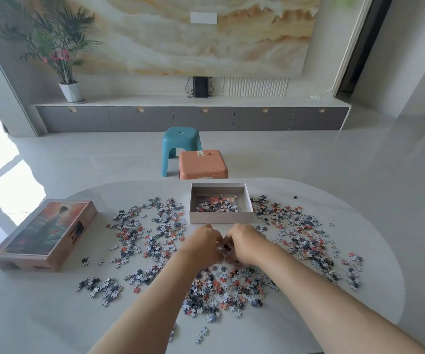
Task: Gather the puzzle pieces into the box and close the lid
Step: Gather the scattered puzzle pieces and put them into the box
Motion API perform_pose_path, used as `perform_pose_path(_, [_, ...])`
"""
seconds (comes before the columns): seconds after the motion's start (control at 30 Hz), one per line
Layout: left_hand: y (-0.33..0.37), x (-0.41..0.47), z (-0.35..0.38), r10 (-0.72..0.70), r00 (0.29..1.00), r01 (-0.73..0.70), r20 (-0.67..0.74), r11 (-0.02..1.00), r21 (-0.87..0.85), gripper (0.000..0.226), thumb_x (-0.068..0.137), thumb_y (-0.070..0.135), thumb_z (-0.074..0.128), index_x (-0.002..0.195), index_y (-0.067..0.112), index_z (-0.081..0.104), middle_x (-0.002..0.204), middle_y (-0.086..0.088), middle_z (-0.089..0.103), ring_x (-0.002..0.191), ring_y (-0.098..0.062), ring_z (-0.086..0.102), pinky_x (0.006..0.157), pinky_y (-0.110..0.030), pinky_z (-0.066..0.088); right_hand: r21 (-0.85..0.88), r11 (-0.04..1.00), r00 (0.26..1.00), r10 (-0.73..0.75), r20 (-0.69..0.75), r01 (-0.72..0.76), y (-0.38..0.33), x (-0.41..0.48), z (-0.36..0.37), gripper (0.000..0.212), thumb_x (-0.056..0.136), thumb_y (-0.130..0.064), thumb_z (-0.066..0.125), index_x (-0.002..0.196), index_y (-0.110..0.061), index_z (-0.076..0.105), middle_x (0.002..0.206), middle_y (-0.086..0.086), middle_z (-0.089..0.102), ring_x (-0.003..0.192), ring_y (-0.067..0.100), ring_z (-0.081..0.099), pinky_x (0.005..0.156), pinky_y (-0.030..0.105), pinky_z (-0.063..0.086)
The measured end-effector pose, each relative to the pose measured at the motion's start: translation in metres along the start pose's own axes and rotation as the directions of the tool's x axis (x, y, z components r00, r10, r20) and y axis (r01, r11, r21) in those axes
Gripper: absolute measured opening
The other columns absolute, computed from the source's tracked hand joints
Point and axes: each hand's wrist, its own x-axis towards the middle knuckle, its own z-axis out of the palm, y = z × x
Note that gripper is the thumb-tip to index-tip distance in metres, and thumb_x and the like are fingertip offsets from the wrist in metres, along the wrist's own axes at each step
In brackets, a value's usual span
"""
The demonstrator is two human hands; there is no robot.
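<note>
An open white box (221,220) stands at the far middle of the table, with a picture sheet and some puzzle pieces inside. Loose puzzle pieces (152,231) lie scattered left, right and in front of it. The lid (45,233), printed with a painted figure, lies at the left. My left hand (203,245) and my right hand (244,245) are cupped together just in front of the box, closed around a small bunch of puzzle pieces (224,248) between them.
The pale oval table (40,315) ends close behind the box. Beyond it stand a pink stool (202,164) and a teal stool (180,146) on the floor. A potted plant (63,60) sits on a long low cabinet at the wall.
</note>
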Motion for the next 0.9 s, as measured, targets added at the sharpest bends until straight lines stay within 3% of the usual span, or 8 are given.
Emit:
perform_pose_path(0.17, [0.005,-0.001,0.002,-0.033,0.998,0.031,-0.056,0.999,-0.032,0.018,0.084,0.014,0.065,0.102,0.014,0.069,0.107,-0.007,0.063,0.097,-0.018,0.059,0.081,-0.02,0.043,0.033,0.999,1.0,0.021,-0.015,-0.021,-0.002,-0.002,0.002,0.023,0.078,-0.011,0.078,0.099,-0.02,0.078,0.098,0.002,0.072,0.087,0.021,0.067,0.079,0.028,0.055])
perform_pose_path(0.27, [0.006,-0.004,0.004,-0.035,0.997,0.032,-0.065,0.999,-0.044,0.018,0.085,0.014,0.065,0.103,0.013,0.069,0.108,-0.006,0.059,0.097,-0.018,0.059,0.083,-0.02,0.044,0.048,0.998,1.0,0.027,0.007,-0.027,0.0,-0.004,0.0,0.02,0.081,-0.011,0.076,0.099,-0.021,0.077,0.103,0.001,0.071,0.091,0.018,0.066,0.083,0.028,0.055])
perform_pose_path(0.47, [0.007,-0.006,0.005,-0.129,0.99,0.121,-0.053,0.983,-0.138,0.008,0.081,0.013,0.068,0.085,0.018,0.064,0.09,0.001,0.062,0.07,-0.014,0.059,0.061,-0.022,0.051,0.111,0.993,0.999,0.029,-0.021,-0.027,0.009,-0.005,0.001,0.022,0.088,-0.005,0.064,0.098,-0.02,0.077,0.109,0.001,0.07,0.094,0.017,0.065,0.086,0.028,0.054])
perform_pose_path(0.6, [0.009,0.001,0.002,-0.11,0.993,0.102,-0.052,0.985,-0.138,0.009,0.081,0.01,0.064,0.087,0.013,0.07,0.091,-0.002,0.069,0.08,-0.018,0.063,0.071,-0.027,0.053,0.116,0.993,0.999,0.003,-0.042,0.002,0.015,0.0,-0.002,0.032,0.089,0.002,0.059,0.1,-0.023,0.077,0.112,-0.002,0.069,0.098,0.017,0.065,0.088,0.028,0.054])
perform_pose_path(0.7, [0.009,0.007,-0.002,-0.117,0.991,0.106,-0.069,0.983,-0.147,0.006,0.082,0.011,0.065,0.087,0.014,0.069,0.087,-0.002,0.069,0.078,-0.019,0.062,0.074,-0.031,0.055,0.167,0.986,0.998,-0.005,-0.065,0.015,0.018,0.007,-0.006,0.026,0.087,-0.002,0.063,0.092,-0.024,0.076,0.103,-0.004,0.07,0.09,0.015,0.065,0.081,0.028,0.054])
perform_pose_path(0.8, [0.008,0.02,-0.019,-0.173,0.97,0.128,-0.17,0.961,-0.244,0.011,0.083,0.013,0.068,0.079,0.023,0.065,0.081,0.006,0.065,0.073,-0.011,0.059,0.066,-0.021,0.051,0.323,0.942,0.984,-0.032,-0.176,0.088,0.018,0.016,-0.026,0.004,0.085,-0.016,0.073,0.084,-0.021,0.073,0.085,-0.006,0.069,0.076,0.012,0.064,0.064,0.022,0.05])
perform_pose_path(0.9, [0.006,0.043,-0.042,-0.236,0.91,0.114,-0.341,0.933,-0.341,0.012,0.083,0.012,0.067,0.077,0.022,0.065,0.077,0.01,0.063,0.073,-0.009,0.057,0.066,-0.017,0.043,0.369,0.907,0.915,-0.043,-0.402,0.204,0.017,0.034,-0.05,0.003,0.082,-0.023,0.076,0.082,-0.021,0.075,0.08,-0.008,0.07,0.075,0.009,0.064,0.064,0.02,0.048])
